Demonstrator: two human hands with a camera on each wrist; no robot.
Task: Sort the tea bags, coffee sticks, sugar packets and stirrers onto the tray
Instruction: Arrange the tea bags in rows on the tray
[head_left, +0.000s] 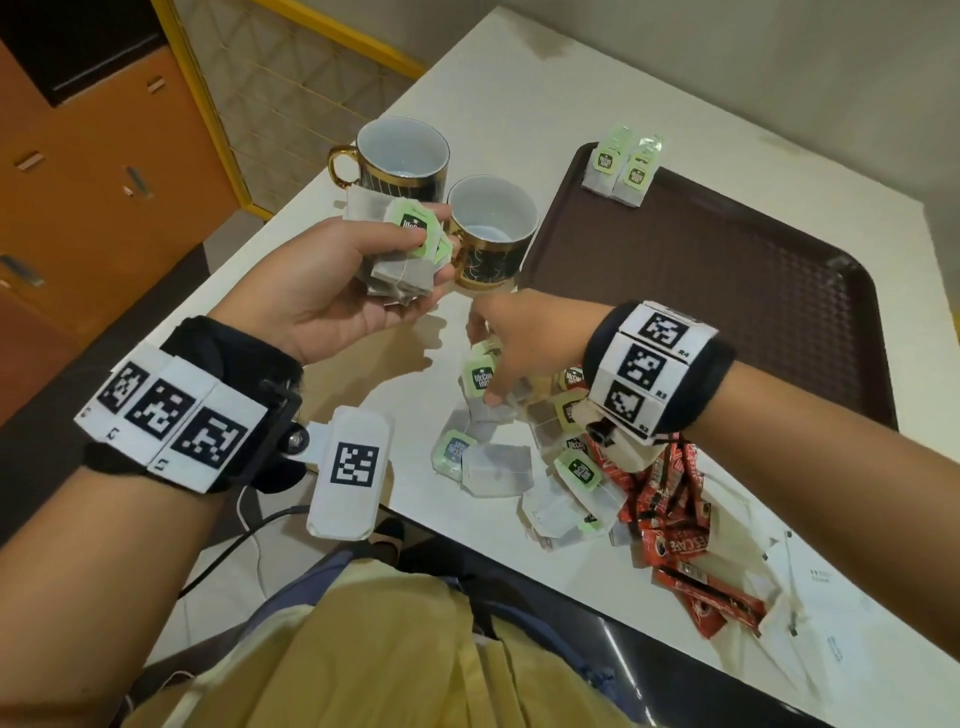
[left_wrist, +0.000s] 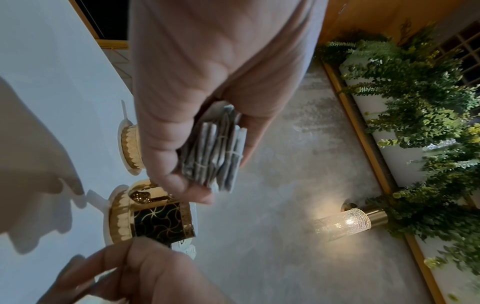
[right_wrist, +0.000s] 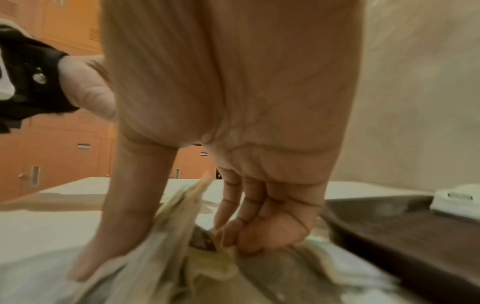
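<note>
Left hand (head_left: 332, 280) grip clenched round stack of tea bags (head_left: 402, 260), raised above desk (head_left: 322, 410). Right hand (head_left: 524, 343) pinches tea bag (head_left: 480, 379) from loose pile on desk. Two tea bags (head_left: 618, 169) on tray (head_left: 727, 291).
</note>
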